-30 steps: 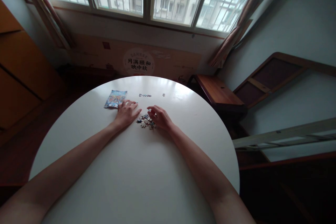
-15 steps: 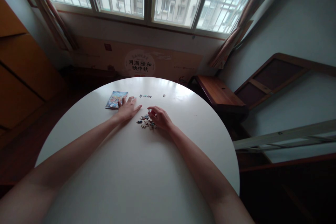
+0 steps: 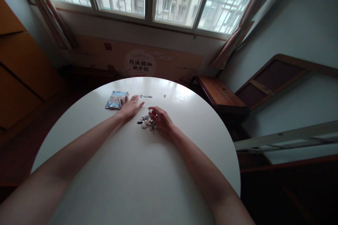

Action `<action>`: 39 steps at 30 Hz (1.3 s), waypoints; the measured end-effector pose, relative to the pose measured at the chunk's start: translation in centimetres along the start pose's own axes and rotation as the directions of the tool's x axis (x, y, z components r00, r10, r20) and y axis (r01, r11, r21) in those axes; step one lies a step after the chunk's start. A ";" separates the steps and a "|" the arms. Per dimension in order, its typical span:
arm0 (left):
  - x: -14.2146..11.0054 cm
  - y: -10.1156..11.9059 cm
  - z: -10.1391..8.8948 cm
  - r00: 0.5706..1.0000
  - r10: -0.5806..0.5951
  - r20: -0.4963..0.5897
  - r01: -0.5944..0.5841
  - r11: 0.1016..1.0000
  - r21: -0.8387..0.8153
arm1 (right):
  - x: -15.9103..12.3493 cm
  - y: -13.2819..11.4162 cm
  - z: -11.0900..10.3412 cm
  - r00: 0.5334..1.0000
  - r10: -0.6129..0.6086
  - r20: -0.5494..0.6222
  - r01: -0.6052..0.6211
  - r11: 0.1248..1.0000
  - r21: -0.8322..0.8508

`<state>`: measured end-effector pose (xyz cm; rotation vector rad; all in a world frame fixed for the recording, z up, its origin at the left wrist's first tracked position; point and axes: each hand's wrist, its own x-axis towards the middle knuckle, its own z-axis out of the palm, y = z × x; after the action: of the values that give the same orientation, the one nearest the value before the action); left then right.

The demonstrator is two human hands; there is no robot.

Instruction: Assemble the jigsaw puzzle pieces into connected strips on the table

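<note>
My left hand is spread over the table, its fingers apart. Its fingertips are close to the left end of a short row of jigsaw pieces, and I cannot make out whether one touches a piece there. Just left of those fingers lies a blue picture packet, partly covered by them. Over the right side of a loose pile of jigsaw pieces is my right hand, fingers loosely bent with gaps between them. Nothing shows in its grasp. It hides part of the pile.
A lone jigsaw piece lies right of the row. All this rests on a round white table. Beyond its right edge stands a wooden bench, and a window with curtains is behind.
My left hand has shifted slightly right, toward the row of jigsaw pieces, uncovering more of the packet. The right hand stays over the pile.
</note>
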<state>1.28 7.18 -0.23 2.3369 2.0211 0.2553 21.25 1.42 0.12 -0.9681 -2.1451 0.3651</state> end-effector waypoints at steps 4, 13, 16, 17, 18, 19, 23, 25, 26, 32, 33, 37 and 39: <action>0.0 -0.2 0.4 1.000 -0.010 -0.015 0.010 1.000 -0.020 | 0.0 0.0 0.0 1.000 -0.004 0.000 0.004 1.000 0.003; -0.3 -0.1 0.4 0.998 0.006 -0.063 -0.008 0.999 -0.032 | -0.1 -0.2 -0.2 1.000 0.014 0.019 -0.014 1.000 -0.008; -0.7 0.1 0.1 0.996 0.000 -0.093 -0.004 0.999 -0.045 | 0.0 -0.2 -0.2 1.000 0.010 0.021 -0.010 1.000 -0.011; -0.7 0.2 0.1 0.995 0.000 -0.104 -0.005 0.999 -0.049 | 0.0 -0.2 -0.2 1.000 0.009 0.021 -0.009 1.000 -0.013; -0.8 0.2 0.0 0.994 0.001 -0.110 -0.007 0.999 -0.052 | 0.0 -0.2 -0.2 1.000 0.009 0.020 -0.009 1.000 -0.015; -0.9 0.3 0.0 0.994 0.003 -0.111 -0.009 0.998 -0.056 | 0.0 -0.2 -0.2 1.000 0.010 0.020 -0.009 1.000 -0.017; -0.7 0.2 0.0 0.997 0.009 -0.080 -0.014 0.998 -0.059 | 0.0 -0.2 -0.2 1.000 0.005 0.016 -0.005 1.000 -0.022; -0.6 0.2 0.1 0.998 0.007 -0.069 -0.011 0.998 -0.055 | -0.1 -0.2 -0.2 1.000 0.002 0.012 -0.002 1.000 -0.023; -0.5 0.1 0.1 0.998 0.007 -0.068 -0.011 0.998 -0.054 | -0.1 -0.2 -0.2 1.000 0.002 0.011 -0.002 1.000 -0.023; -0.9 0.4 -0.3 0.991 0.016 -0.136 -0.024 0.998 -0.056 | -0.1 -0.1 -0.1 1.000 0.004 0.009 -0.004 1.000 -0.023; -1.1 0.6 -0.5 0.986 0.021 -0.165 -0.031 0.998 -0.061 | 0.0 -0.1 -0.1 1.000 0.002 0.008 -0.002 1.000 -0.024; -2.0 1.1 -1.4 0.964 0.044 -0.260 -0.061 0.996 -0.057 | 0.1 0.0 0.0 1.000 0.014 -0.017 -0.015 0.998 -0.061; -2.3 1.2 -1.6 0.947 0.087 -0.310 -0.116 0.990 -0.076 | 0.2 0.0 -0.1 0.998 0.035 -0.046 -0.040 0.994 -0.102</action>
<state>1.87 4.64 1.27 2.4745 1.9566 0.7434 21.23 1.53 0.24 -1.0659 -2.1249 0.2510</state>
